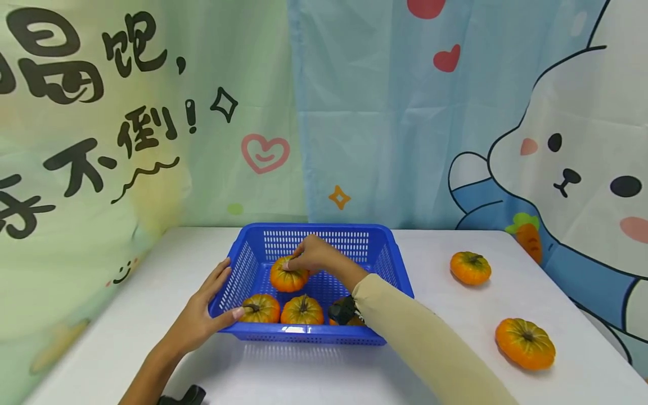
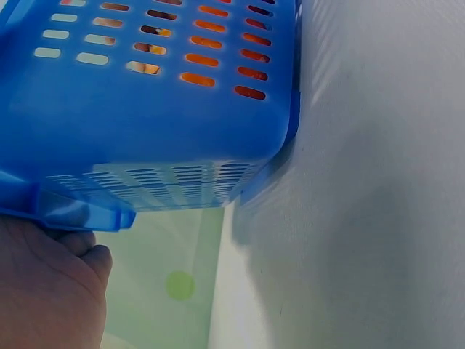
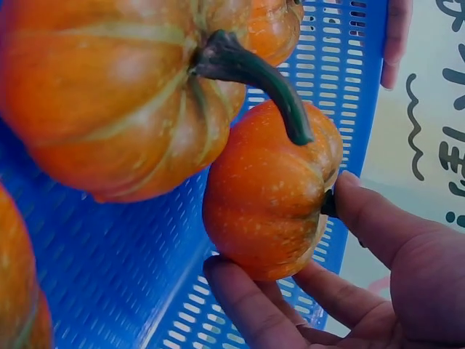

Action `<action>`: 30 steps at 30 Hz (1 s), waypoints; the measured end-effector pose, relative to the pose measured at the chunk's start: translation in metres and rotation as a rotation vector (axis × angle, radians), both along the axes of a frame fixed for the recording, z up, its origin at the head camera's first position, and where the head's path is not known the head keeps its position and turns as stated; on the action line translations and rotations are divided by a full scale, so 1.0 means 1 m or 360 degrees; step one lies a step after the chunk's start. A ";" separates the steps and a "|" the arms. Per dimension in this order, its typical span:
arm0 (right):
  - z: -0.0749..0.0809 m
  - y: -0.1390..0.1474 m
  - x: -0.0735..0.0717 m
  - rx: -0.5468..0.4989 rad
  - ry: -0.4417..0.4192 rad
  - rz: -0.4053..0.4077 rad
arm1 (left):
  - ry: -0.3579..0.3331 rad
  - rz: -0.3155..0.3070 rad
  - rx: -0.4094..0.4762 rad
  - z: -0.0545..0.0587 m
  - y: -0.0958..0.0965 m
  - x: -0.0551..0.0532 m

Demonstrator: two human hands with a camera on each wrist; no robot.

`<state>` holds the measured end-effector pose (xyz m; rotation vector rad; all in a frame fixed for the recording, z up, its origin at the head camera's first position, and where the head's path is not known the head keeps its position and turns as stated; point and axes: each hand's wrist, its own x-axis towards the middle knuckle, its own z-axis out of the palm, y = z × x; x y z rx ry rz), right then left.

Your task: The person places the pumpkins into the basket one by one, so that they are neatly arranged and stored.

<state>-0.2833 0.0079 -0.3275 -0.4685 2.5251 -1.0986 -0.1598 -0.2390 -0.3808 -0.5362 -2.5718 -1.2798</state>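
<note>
A small orange pumpkin is in the blue plastic basket, held by my right hand. In the right wrist view, thumb and fingers are around this pumpkin, with the thumb by its stem. My left hand grips the basket at its front-left corner, its thumb over the rim beside another pumpkin. The left wrist view has this hand at the rim. A third pumpkin sits at the basket's front, and one further right is mostly hidden behind the right wrist's camera.
Two pumpkins lie on the white table right of the basket: one farther back, one nearer. A printed curtain hangs behind the table. A black object shows at the bottom edge by the left forearm.
</note>
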 end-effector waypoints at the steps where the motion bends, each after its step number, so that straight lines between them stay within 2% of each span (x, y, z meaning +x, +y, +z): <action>1: 0.000 -0.001 0.000 -0.0007 -0.0007 -0.0009 | -0.0001 0.0001 -0.0002 0.001 0.000 0.000; 11: -0.002 -0.006 -0.003 0.0123 -0.0113 -0.0028 | -0.0003 -0.0001 -0.0003 0.000 0.002 0.000; 17: -0.004 -0.009 -0.002 0.0084 -0.0292 -0.0022 | 0.0002 0.0009 -0.0012 0.000 0.001 0.000; 21: -0.005 -0.009 -0.003 0.0043 -0.0343 -0.0017 | 0.0007 0.0000 -0.0003 0.000 0.000 0.000; 23: -0.006 -0.009 -0.003 0.0009 -0.0362 0.0035 | 0.0007 -0.0003 0.0000 0.000 0.000 0.000; 28: -0.010 -0.006 -0.005 -0.0048 -0.0395 0.0331 | 0.0003 -0.0003 0.0001 0.000 0.001 0.000; 30: -0.011 -0.005 -0.005 -0.0063 -0.0431 0.0400 | -0.0001 -0.0001 -0.0002 0.000 0.001 0.000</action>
